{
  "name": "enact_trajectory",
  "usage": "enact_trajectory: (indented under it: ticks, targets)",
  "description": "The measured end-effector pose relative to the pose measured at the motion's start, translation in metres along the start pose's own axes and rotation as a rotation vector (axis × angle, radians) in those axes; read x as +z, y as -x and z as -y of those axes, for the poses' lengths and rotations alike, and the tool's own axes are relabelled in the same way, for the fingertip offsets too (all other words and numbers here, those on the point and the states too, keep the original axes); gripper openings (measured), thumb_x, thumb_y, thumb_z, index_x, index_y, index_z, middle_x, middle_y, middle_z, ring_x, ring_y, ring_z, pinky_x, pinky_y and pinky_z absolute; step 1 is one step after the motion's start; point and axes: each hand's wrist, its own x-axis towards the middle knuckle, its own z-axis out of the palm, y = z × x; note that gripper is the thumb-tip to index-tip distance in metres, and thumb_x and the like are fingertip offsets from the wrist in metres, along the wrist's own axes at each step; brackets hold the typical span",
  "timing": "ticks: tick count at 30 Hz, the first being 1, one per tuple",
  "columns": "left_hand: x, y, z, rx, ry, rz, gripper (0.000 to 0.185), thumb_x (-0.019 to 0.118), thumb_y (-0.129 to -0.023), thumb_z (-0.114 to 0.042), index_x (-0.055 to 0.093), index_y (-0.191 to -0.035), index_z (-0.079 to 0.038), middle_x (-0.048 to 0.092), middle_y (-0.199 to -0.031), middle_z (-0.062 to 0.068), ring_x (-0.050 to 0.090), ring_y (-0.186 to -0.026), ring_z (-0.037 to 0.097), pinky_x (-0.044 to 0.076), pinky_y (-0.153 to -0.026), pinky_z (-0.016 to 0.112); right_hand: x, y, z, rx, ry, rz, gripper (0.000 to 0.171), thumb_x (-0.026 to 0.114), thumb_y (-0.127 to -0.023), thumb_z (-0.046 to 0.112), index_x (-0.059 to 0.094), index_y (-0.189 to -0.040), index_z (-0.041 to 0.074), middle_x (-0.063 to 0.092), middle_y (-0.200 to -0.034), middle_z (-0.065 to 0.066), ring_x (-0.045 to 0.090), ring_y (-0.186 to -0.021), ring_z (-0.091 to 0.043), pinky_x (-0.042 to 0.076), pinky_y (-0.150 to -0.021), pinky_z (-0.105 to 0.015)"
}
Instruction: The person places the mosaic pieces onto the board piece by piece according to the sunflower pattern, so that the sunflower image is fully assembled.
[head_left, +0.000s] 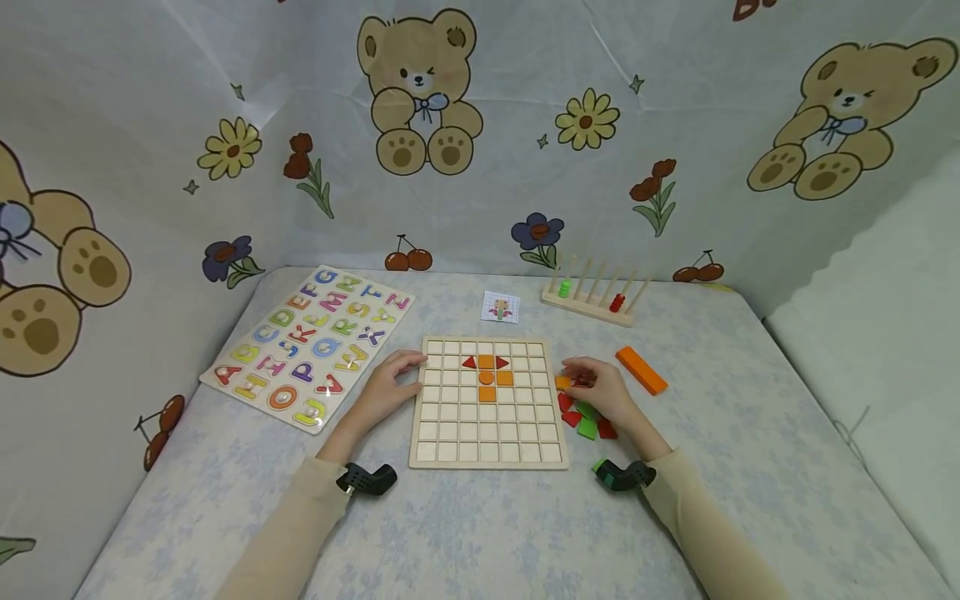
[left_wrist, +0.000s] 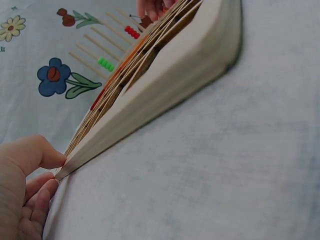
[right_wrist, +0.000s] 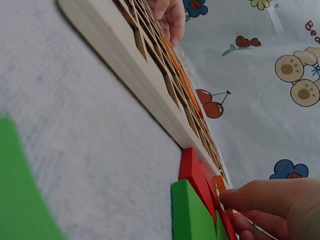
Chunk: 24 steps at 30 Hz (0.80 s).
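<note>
A wooden grid board (head_left: 487,437) lies flat on the table, with orange squares (head_left: 487,362) and red triangles (head_left: 469,362) set in its upper cells. My left hand (head_left: 392,386) rests against the board's left edge (left_wrist: 90,150), thumb on top and fingers at the side. My right hand (head_left: 600,390) is over a pile of red and green pieces (head_left: 581,419) to the right of the board and pinches a small orange piece (head_left: 562,382). In the right wrist view the fingertips (right_wrist: 245,200) touch the orange piece (right_wrist: 220,182) beside a red piece (right_wrist: 192,172) and a green piece (right_wrist: 192,210).
An alphabet puzzle board (head_left: 307,346) lies at the left. A small pattern card (head_left: 500,307) and a wooden peg rack (head_left: 596,292) with green and red beads stand behind the grid board. A long orange block (head_left: 641,370) lies at the right. Printed cloth walls surround the table.
</note>
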Motion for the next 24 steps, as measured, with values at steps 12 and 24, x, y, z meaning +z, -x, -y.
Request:
enact_trajectory:
  ticks: [12,24]
  targets:
    - [-0.002,0.001,0.002,0.004,-0.030,-0.004,0.044,0.066,-0.084,-0.005,0.058,-0.128,-0.004,0.053,-0.134,0.013,0.050,-0.125,0.029,0.040,-0.110,0.047,0.036,-0.028,0.045,0.017,-0.070,0.063,0.045,0.072,-0.081,0.002,0.058,-0.124,-0.004,0.065,-0.112,-0.023,0.061,-0.101,-0.035,0.054,-0.087,-0.040]
    - [0.000,-0.001,0.004,0.005,-0.031,0.001,0.044,0.067,-0.085,-0.007,0.058,-0.128,-0.007,0.053,-0.135,0.011,0.050,-0.126,0.029,0.040,-0.110,0.046,0.100,-0.060,0.070,-0.010,-0.102,0.197,0.040,0.071,-0.080,-0.001,0.062,-0.119,-0.003,0.066,-0.109,-0.019,0.062,-0.098,-0.030,0.055,-0.084,-0.031]
